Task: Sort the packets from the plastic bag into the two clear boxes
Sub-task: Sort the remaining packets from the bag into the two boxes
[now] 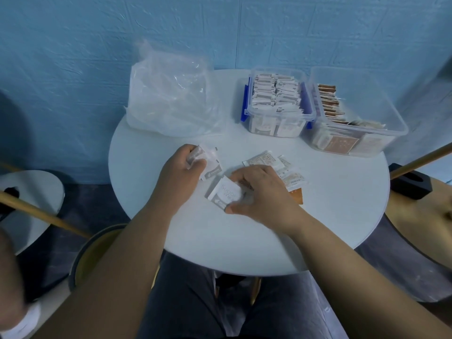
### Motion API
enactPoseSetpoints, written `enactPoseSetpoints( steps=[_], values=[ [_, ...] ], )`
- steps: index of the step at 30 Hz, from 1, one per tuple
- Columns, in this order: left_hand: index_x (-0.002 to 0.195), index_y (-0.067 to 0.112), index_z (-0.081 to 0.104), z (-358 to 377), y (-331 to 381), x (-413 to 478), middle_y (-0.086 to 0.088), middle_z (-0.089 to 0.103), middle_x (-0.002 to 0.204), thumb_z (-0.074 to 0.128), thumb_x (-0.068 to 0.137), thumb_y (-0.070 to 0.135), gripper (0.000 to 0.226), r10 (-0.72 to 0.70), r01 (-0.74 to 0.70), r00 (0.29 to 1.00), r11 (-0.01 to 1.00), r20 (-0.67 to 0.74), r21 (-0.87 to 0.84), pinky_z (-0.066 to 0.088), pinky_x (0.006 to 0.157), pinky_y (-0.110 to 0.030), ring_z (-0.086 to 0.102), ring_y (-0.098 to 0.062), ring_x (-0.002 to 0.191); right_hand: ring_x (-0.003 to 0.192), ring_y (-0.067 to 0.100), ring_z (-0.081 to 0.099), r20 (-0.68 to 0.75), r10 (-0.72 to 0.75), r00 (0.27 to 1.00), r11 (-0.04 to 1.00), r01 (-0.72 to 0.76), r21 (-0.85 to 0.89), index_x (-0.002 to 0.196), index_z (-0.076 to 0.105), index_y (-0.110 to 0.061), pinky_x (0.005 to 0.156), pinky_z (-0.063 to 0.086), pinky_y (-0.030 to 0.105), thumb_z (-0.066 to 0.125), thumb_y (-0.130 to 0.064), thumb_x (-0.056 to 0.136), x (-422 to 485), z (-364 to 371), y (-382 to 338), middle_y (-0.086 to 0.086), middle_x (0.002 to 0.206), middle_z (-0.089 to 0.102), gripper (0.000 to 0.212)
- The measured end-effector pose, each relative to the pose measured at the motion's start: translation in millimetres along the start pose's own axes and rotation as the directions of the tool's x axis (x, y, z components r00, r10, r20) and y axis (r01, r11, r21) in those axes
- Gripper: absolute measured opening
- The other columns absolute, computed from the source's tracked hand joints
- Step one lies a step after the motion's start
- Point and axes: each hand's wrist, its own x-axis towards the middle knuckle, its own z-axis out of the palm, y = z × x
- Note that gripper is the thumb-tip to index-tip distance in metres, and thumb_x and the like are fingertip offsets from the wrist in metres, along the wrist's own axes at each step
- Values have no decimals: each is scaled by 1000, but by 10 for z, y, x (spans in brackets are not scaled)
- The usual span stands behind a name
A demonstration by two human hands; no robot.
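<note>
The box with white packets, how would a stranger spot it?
Look at the far right of the round white table. The left box stands between the plastic bag and the right box. Only it has blue side clips.

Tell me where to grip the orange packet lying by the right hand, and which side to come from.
Pinch the orange packet at its bare near-right corner, coming in from the right. It lies flat on the table. The right hand, holding a white packet, covers its left part, and a pale packet overlaps its far edge. Only that corner looks free.
</note>
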Motion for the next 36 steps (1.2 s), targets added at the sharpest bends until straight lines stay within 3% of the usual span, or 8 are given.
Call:
enactPoseSetpoints(
  steps=[2, 5, 10, 15, 23, 26, 30, 36],
  values=[
    [90, 21, 57, 6, 8, -35, 0, 62, 86, 52, 88, 13, 9, -13, 13, 1000, 1000, 24, -10, 44, 68, -26, 58, -21, 82, 93, 3, 40, -32, 26, 999, 994, -23, 110, 98, 58, -30, 80, 33, 18, 79, -26, 68, -15, -5, -27, -18, 91, 51, 37],
    [85, 30, 60, 27, 40, -89, 2, 65, 86, 55, 79, 25, 9, -48, 56, 995, 994, 84, -90, 52, 82, -45, 63, -22, 86, 69, 5, 48, -64, 96, 993, 912, -62, 405, 79, 54, -30, 65, 39, 19, 73, -13, 76, -39, -11, -26, -16, 72, 54, 26],
    [87, 27, 63, 107, 177, -144, 1, 69, 88, 55, 75, 33, 15, -23, 54, 991, 971, 133, -233, 52, 86, -51, 67, -23, 88, 66, 16, 55, -120, 180, 976, 792, -71, 606, 80, 58, -23, 63, 48, 34, 67, -12, 83, -14, -152, -34, 2, 78, 64, 15],
    [92, 26, 60, 282, 400, -31, 0, 67, 91, 62, 86, 34, 11, 68, -49, 994, 978, 89, -202, 54, 81, -50, 66, -21, 87, 71, 15, 65, -137, 202, 970, 795, -81, 602, 82, 60, -25, 66, 54, 25, 67, -13, 83, 89, -467, 53, 2, 86, 69, 14],
    [96, 33, 58, 776, 866, 561, 7, 67, 95, 55, 91, 31, 6, 152, -138, 987, 961, 41, -241, 55, 77, -35, 65, -13, 88, 66, 18, 64, -210, 180, 961, 854, -47, 519, 81, 59, -17, 70, 56, 29, 68, -4, 80, 521, -1247, 439, 5, 77, 66, 16],
    [96, 27, 59, 917, 1027, 872, 8, 66, 88, 55, 91, 26, 6, 212, -206, 977, 953, 5, -223, 50, 72, -27, 63, -12, 81, 61, 14, 63, -233, 180, 956, 880, -51, 473, 81, 60, -14, 68, 53, 33, 67, -1, 79, 776, -1515, 611, 2, 72, 67, 15],
    [88, 24, 54, 996, 1105, 1257, 15, 57, 74, 57, 90, 19, 6, 293, -306, 951, 941, -101, -144, 39, 60, -7, 53, 1, 67, 55, 7, 60, -288, 167, 943, 927, -51, 372, 78, 59, -16, 61, 52, 22, 68, -2, 77, 1129, -1766, 784, -5, 66, 63, 17],
    [90, 21, 57, 1089, 896, 1491, 14, 59, 75, 56, 90, 20, 2, 256, -279, 948, 954, -190, -106, 36, 56, -5, 53, -1, 65, 62, 15, 61, -242, 153, 958, 971, -100, 216, 77, 57, -17, 70, 54, 33, 69, -5, 78, 1540, -1759, 1001, -3, 69, 61, 17]
  ],
)
